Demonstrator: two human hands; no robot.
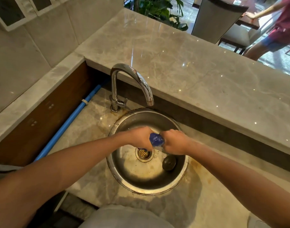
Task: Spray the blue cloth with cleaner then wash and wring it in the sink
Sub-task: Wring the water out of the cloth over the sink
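Your left hand (139,137) and right hand (173,142) both clenched on the bunched blue cloth (156,139) between them, round sink (124,181) beneath, drain strainer (143,153) below your grip, faucet (132,84) beyond.

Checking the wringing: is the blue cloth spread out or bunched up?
Bunched: blue cloth is a tight wad gripped between left hand and right hand.

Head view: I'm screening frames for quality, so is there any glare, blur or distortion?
Head view: bright pinpoint glints and a streak on the raised counter; wide-angle bending of its edges; blue cloth reasonably sharp between left hand and right hand.
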